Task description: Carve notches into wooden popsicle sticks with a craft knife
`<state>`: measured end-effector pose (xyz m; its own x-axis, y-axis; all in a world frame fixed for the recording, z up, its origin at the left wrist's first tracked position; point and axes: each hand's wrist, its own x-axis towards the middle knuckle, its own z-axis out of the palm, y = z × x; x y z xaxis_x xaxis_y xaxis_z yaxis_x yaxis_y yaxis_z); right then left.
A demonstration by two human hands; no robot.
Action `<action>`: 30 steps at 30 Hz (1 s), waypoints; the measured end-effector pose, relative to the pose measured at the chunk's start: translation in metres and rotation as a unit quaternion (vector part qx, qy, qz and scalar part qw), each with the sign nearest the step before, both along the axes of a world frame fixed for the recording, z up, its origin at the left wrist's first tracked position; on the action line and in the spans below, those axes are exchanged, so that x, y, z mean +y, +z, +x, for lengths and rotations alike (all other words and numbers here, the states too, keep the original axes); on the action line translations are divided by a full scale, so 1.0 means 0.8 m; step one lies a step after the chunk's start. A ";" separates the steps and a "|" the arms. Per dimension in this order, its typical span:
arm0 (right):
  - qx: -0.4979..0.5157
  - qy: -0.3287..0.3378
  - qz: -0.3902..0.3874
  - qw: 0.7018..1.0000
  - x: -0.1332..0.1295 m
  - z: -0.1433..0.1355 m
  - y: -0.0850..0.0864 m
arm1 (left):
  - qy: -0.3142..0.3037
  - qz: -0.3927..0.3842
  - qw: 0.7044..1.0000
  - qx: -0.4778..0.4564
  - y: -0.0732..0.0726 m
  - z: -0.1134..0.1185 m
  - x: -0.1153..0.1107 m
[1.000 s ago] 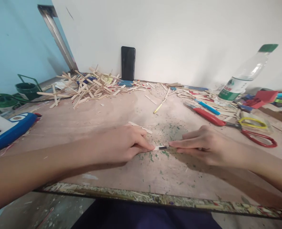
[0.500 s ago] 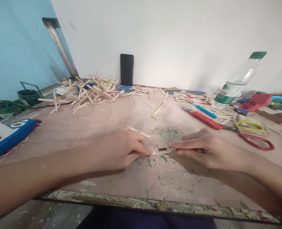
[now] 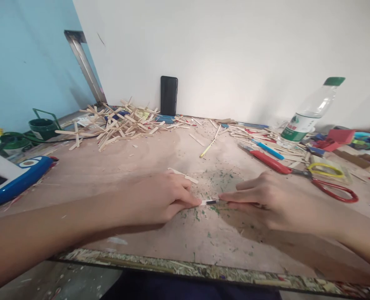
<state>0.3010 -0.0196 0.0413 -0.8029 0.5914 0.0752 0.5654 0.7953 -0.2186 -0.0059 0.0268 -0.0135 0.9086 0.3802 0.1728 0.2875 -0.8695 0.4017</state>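
My left hand (image 3: 169,198) is closed at the fingertips on the left end of a short pale wooden craft stick (image 3: 204,203), low on the tabletop. My right hand (image 3: 261,200) has its fingers pinched on the right end of a small strip with a dark face (image 3: 211,201); what kind of thing it is I cannot make out. The strip lies over or right against the stick, hiding most of it. Another craft stick (image 3: 189,179) lies partly behind my left hand. Green shavings (image 3: 214,210) are scattered around both hands.
A heap of craft sticks (image 3: 122,125) lies back left, near an upright phone (image 3: 169,96). Red-handled cutter (image 3: 271,161), scissors (image 3: 335,189) and a tilted water bottle (image 3: 306,116) are on the right. A blue-and-white object (image 3: 19,179) sits left.
My right hand has moved slightly left and down, bringing the dark strip from just behind the stick onto or against it. My left hand stays on the stick.
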 end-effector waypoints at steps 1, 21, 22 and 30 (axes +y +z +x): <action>-0.015 0.001 0.010 1.000 0.001 0.000 0.003 | 0.000 -0.001 1.000 -0.002 -0.001 0.000 0.000; 0.070 0.026 -0.131 0.989 0.024 0.010 -0.024 | 0.008 -0.073 0.997 -0.028 -0.005 -0.001 0.003; 0.064 0.026 -0.124 0.990 0.023 0.010 -0.022 | 0.010 -0.075 0.997 -0.027 -0.005 -0.001 0.004; 0.064 0.020 -0.117 0.991 0.017 0.007 -0.021 | 0.011 -0.067 0.998 -0.019 -0.002 0.000 0.003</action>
<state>0.3066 -0.0061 0.0245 -0.8190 0.5723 0.0422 0.4897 0.7354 -0.4683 -0.0062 0.0293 -0.0148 0.8940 0.4211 0.1528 0.2877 -0.8012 0.5246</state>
